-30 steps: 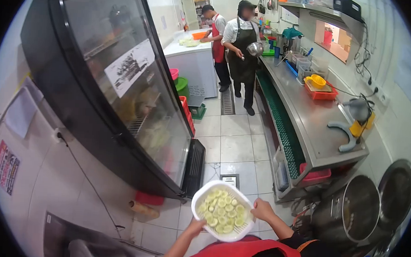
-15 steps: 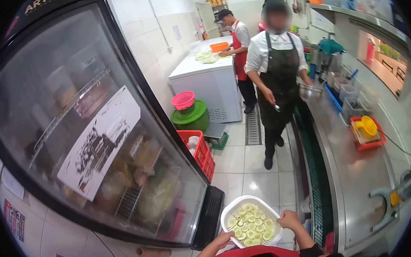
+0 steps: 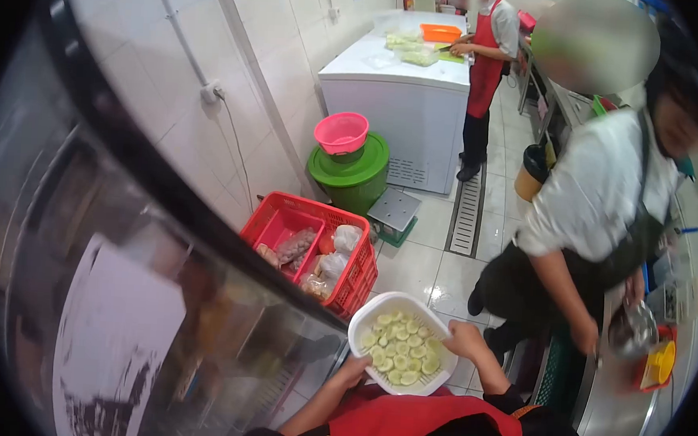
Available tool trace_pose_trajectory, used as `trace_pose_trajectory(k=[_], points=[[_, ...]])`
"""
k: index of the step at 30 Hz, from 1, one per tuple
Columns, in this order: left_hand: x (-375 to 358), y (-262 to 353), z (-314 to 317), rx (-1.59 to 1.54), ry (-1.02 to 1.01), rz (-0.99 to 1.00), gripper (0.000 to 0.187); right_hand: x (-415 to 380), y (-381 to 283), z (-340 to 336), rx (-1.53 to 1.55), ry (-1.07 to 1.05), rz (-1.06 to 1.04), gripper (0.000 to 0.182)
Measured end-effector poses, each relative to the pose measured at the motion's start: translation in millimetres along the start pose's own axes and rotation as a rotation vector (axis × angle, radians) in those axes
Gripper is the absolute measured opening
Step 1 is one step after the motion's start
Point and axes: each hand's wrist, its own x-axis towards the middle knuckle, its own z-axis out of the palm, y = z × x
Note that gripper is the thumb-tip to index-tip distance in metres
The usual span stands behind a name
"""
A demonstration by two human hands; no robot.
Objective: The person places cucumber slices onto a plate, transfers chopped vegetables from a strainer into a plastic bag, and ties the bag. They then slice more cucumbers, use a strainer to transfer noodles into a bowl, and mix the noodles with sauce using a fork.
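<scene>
A white plastic basket (image 3: 363, 319) with slotted sides is held level in front of my red apron. Pale green cucumber slices (image 3: 401, 351) cover its bottom. My left hand (image 3: 353, 372) grips the rim at the near left corner. On the opposite side, my right hand (image 3: 463, 339) has its fingers closed round the right rim. Parts of the fingers are hidden behind the basket's walls.
A glass-door fridge (image 3: 152, 166) stands close on my left. Ahead are a red crate (image 3: 361, 279) with bags, a green tub (image 3: 351, 178) and a scale (image 3: 397, 209). A co-worker with a metal bowl (image 3: 632, 327) is close on the right; another stands at a white freezer (image 3: 396, 101).
My view has moved forward and turned, bringing the crate and freezer nearer. The co-worker in the dark apron has come close on my right. The basket stays in both hands.
</scene>
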Motion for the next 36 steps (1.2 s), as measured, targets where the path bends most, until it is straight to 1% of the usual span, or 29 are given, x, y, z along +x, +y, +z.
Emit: trace_pose_trajectory(k=[2, 3, 4, 5, 6, 7, 8, 10, 11, 14, 15, 16, 18, 20, 21, 22, 23, 24, 25, 26, 27, 28, 30, 31, 32, 33, 34, 35, 36], points=[[46.2, 41.9, 17.5, 0.1, -0.056, 0.001, 0.049, 45.0, 14.4, -22.4, 0.033, 0.031, 0.053, 0.028], [64.9, 57.0, 32.5, 0.106, -0.052, -0.015, 0.049, 62.4, 23.4, -34.9, 0.045, 0.067, 0.09, 0.027], [70.9, 74.4, 54.2, 0.112, -0.051, -0.033, 0.05, 72.3, 27.4, -51.2, 0.056, 0.102, 0.131, 0.027], [91.7, 85.1, 69.5, 0.14, 0.03, -0.063, 0.052, 93.5, 37.3, -61.8, 0.054, 0.113, 0.165, 0.027], [120.1, 85.6, 76.5, 0.159, -0.025, 0.019, 0.057, 115.9, 49.6, -72.6, 0.047, 0.125, 0.195, 0.027], [140.9, 92.6, 90.2, 0.168, -0.014, 0.011, 0.06, 137.4, 60.9, -82.7, 0.027, 0.088, 0.25, 0.027], [158.4, 98.5, 103.2, 0.166, 0.004, -0.004, 0.063, 161.7, 82.0, -83.8, -0.019, 0.068, 0.221, 0.027], [195.4, 108.0, 120.3, 0.133, -0.014, -0.104, 0.067, 210.8, 116.1, -86.1, -0.037, 0.04, 0.214, 0.027], [210.8, 104.2, 127.3, 0.089, -0.029, -0.03, 0.066, 230.5, 128.3, -98.8, -0.066, -0.013, 0.166, 0.028], [247.9, 122.9, 138.2, -0.001, 0.036, -0.092, 0.066, 289.5, 137.1, -118.3, -0.097, -0.145, 0.075, 0.028], [262.3, 133.5, 141.6, 0.009, 0.045, -0.059, 0.065, 310.1, 136.0, -129.6, -0.093, -0.167, 0.063, 0.028], [277.2, 147.7, 145.0, 0.015, 0.057, -0.069, 0.064, 330.5, 136.9, -139.0, -0.098, -0.186, 0.052, 0.028], [298.8, 161.2, 158.2, -0.008, 0.082, -0.075, 0.063, 359.8, 146.6, -143.5, -0.108, -0.153, 0.044, 0.029], [333.6, 160.2, 161.8, -0.014, 0.072, -0.013, 0.058, 389.6, 156.0, -147.3, -0.136, -0.096, 0.014, 0.03], [349.7, 167.1, 167.3, -0.011, 0.088, 0.021, 0.057, 405.0, 157.4, -154.4, -0.136, -0.136, 0.036, 0.033], [365.7, 175.2, 169.9, -0.003, 0.109, 0.052, 0.057, 423.2, 160.7, -160.2, -0.143, -0.132, 0.024, 0.035], [383.0, 182.3, 169.5, -0.036, 0.106, -0.019, 0.056, 439.8, 165.3, -162.8, -0.146, -0.139, 0.021, 0.036], [401.5, 192.7, 167.3, -0.071, 0.026, -0.04, 0.057, 455.2, 166.1, -167.1, -0.148, -0.156, 0.028, 0.037], [412.5, 172.0, 182.1, -0.011, 0.037, 0.002, 0.059, 449.6, 192.2, -166.1, -0.09, -0.212, 0.06, 0.042], [435.9, 182.6, 182.1, 0.011, 0.02, 0.038, 0.06, 465.7, 200.5, -168.4, -0.044, -0.254, 0.039, 0.041], [456.7, 194.7, 182.4, 0.007, 0.025, -0.001, 0.063, 481.5, 215.8, -171.4, -0.004, -0.285, 0.013, 0.04], [478.9, 213.9, 179.3, 0.063, 0.0, 0.004, 0.064, 498.7, 221.7, -178.8, 0.021, -0.326, -0.012, 0.039], [516.0, 244.4, 175.6, 0.15, -0.03, 0.005, 0.065, 527.1, 209.5, -202.2, 0.03, -0.351, 0.094, 0.036], [527.3, 275.2, 175.4, 0.16, -0.073, -0.083, 0.069, 542.8, 215.6, -202.8, 0.028, -0.315, 0.147, 0.035], [539.8, 221.2, 222.3, 0.33, -0.075, 0.049, 0.071, 513.5, 311.5, -175.1, 0.136, -0.225, 0.123, 0.033], [567.7, 223.0, 222.1, 0.402, -0.128, 0.144, 0.073, 523.7, 328.4, -182.1, 0.149, -0.208, 0.106, 0.031], [594.2, 223.2, 208.6, 0.482, -0.178, 0.231, 0.075, 533.4, 335.6, -181.8, 0.171, -0.195, 0.094, 0.029], [621.0, 217.5, 179.9, 0.525, -0.056, 0.141, 0.082, 545.3, 331.0, -180.7, 0.205, -0.225, 0.135, 0.03], [633.0, 229.6, 168.3, 0.536, 0.025, 0.062, 0.082, 558.4, 336.1, -181.9, 0.238, -0.248, 0.167, 0.03]])
